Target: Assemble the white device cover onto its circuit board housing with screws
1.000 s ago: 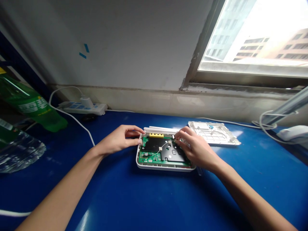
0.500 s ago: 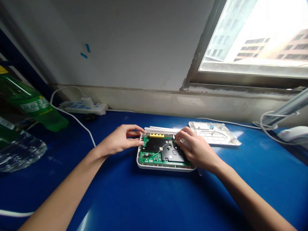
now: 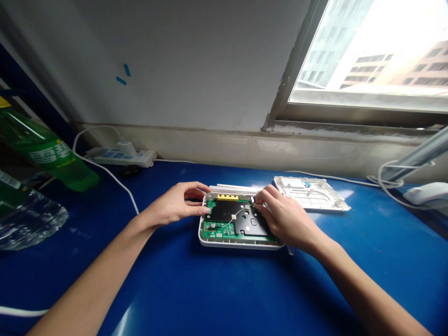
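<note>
An opened router (image 3: 242,245) lies on the blue table, its white shell holding a green circuit board (image 3: 227,230) with black plates (image 3: 224,211) and a yellow port block (image 3: 227,198). My left hand (image 3: 184,201) grips the shell's left edge, with the thumb over the rim and the fingers at the rear corner. A thin pale cable (image 3: 240,212) crosses the plates toward the upper right. There my right hand (image 3: 282,212) pinches at the cable's end, fingertips close together. A small white part (image 3: 252,199) shows beside those fingertips, and the hand hides the board's right side.
A white plastic cover (image 3: 311,193) lies behind my right hand. At the left stand a green bottle (image 3: 49,149) and a clear bottle (image 3: 31,219). A power strip (image 3: 140,157) with a plugged-in charger sits by the wall. White cables (image 3: 108,173) run along the table.
My left thumb has slid slightly inward and down over the router's left rim. The right hand stays pinched at the same place on the board.
</note>
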The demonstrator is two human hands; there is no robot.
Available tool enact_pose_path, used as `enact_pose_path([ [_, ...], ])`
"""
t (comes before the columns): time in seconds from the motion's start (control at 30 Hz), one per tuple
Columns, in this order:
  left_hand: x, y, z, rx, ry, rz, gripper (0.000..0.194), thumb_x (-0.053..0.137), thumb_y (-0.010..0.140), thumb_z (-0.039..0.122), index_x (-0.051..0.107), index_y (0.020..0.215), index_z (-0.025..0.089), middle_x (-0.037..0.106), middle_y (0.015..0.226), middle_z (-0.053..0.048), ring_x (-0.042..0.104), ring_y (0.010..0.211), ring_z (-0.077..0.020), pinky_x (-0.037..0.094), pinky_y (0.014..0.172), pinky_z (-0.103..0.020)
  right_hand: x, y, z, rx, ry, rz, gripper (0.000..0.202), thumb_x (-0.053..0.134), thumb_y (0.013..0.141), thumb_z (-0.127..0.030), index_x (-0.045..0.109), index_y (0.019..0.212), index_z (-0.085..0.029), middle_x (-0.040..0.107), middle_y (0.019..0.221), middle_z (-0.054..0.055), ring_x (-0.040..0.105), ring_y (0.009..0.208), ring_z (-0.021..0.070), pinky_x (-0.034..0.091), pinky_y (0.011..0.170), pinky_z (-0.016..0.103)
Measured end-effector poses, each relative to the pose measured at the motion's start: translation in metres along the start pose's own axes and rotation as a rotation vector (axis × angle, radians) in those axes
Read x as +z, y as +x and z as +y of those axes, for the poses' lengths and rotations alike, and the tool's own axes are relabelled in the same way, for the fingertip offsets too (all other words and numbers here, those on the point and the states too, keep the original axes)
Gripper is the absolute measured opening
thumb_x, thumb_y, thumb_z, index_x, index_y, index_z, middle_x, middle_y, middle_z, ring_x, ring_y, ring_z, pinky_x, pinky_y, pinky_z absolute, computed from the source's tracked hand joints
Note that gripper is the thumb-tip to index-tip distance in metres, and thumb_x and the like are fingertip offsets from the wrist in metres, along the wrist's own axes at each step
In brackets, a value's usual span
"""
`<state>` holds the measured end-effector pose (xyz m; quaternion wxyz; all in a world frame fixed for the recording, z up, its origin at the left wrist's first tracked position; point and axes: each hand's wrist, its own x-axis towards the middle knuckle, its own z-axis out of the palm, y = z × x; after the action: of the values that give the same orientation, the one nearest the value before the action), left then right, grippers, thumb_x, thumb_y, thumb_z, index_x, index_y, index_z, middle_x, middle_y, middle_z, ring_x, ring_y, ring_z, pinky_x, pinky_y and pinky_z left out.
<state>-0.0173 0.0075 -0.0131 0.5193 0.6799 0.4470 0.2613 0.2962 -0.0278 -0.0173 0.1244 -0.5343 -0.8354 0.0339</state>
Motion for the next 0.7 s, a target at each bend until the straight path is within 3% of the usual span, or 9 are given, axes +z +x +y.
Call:
enact_pose_path([
  [0.13,0.0004,0.0011,-0.0012,-0.023,-0.035,-0.01,0.054,0.088,0.075,0.032,0.067,0.123,0.019,0.077,0.115,-0.007,0.073,0.113,-0.0263,0.058,0.098,-0.036,0.0,0.0005,-0.0003,0.003,0.019,0.018,0.011,0.044,0.104,-0.027,0.054,0.103,-0.022,0.061,0.106,0.007,0.058,0.073,0.0204,0.04,0.064,0.034],
  [0.23,-0.001,0.0018,-0.0017,-0.014,-0.028,0.008,0.051,0.086,0.079,0.035,0.069,0.125,0.02,0.077,0.119,-0.008,0.071,0.117,-0.0263,0.055,0.103,-0.037,0.0004,0.0004,0.0009,0.017,0.088,0.044,0.01,0.044,0.104,-0.026,0.052,0.1,-0.022,0.062,0.102,0.007,0.059,0.073,0.0201,0.043,0.066,0.034],
  [0.47,-0.0007,0.0036,-0.0029,-0.051,-0.083,0.073,0.049,0.083,0.082,0.038,0.069,0.124,0.019,0.078,0.119,-0.008,0.07,0.121,-0.0277,0.054,0.106,-0.038,0.0026,0.0015,0.0065,-0.031,0.192,0.056,0.013,0.061,0.1,-0.034,0.06,0.105,-0.023,0.064,0.103,0.005,0.065,0.085,0.0229,0.049,0.077,0.037],
  [0.7,0.0048,0.0035,0.0015,-0.059,-0.1,0.107,0.043,0.081,0.084,0.037,0.07,0.12,0.017,0.08,0.114,-0.008,0.072,0.117,-0.0279,0.057,0.103,-0.038,0.0059,0.0035,0.0091,-0.022,0.25,0.063,0.009,0.06,0.1,-0.029,0.065,0.099,-0.023,0.063,0.1,0.004,0.065,0.081,0.0214,0.049,0.074,0.036],
])
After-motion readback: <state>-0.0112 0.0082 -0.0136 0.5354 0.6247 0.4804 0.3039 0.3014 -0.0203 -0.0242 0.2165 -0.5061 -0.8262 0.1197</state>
